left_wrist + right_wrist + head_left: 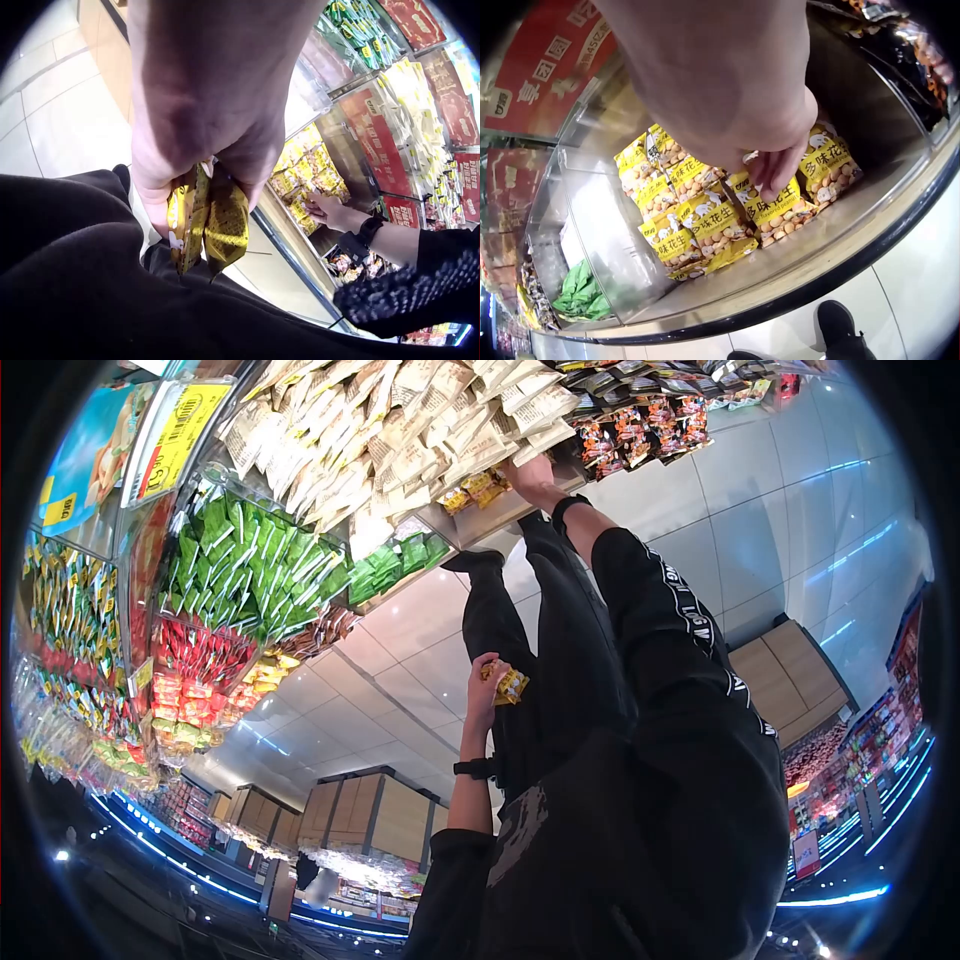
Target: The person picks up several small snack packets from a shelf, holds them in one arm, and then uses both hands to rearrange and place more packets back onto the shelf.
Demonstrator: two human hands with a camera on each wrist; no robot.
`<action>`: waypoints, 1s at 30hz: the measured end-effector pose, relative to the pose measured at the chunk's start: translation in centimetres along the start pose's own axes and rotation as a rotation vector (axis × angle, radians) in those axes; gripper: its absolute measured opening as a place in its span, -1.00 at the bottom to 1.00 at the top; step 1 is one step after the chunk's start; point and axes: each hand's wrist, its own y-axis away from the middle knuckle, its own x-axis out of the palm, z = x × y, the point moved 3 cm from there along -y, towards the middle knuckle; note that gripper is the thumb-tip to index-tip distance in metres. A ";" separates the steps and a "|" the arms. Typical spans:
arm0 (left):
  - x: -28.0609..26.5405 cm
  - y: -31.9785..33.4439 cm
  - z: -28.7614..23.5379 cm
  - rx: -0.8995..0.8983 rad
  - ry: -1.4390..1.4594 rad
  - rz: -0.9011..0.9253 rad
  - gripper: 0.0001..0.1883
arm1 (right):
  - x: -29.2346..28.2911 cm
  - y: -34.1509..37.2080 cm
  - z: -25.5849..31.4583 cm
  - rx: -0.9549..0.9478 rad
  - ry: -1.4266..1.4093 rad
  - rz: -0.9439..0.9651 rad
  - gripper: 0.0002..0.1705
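Note:
My left hand holds yellow snack packets low beside my leg. In the left wrist view the hand grips two of these packets side by side between thumb and fingers. Down in a shelf bin, my right hand touches the top of a yellow peanut packet, its fingers slightly bent; the palm side is hidden. Several matching packets lie around it, one just right of the fingers. The head view shows the right hand partly under hanging pale packets.
A clear divider separates the bin from one with green packets. The bin's dark front edge curves along the near side, above the tiled floor. Green packets and red packets fill racks at the left.

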 end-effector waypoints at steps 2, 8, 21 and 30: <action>0.1 -0.1 0.4 -0.005 -0.007 0.000 -0.61 | 1.8 -0.9 -0.5 0.018 0.054 0.024 -0.59; -0.2 -0.3 0.9 -0.014 -0.072 -0.026 -0.61 | 3.2 -1.6 -0.2 0.168 -0.114 -0.048 -0.63; 1.5 -1.5 -3.9 -0.102 -0.475 0.015 -0.63 | -0.3 -0.7 1.4 0.231 -0.028 0.022 -0.79; 2.4 -2.6 -5.7 -0.055 -0.637 0.097 -0.61 | -1.7 0.1 0.6 0.012 -0.122 -0.027 -0.84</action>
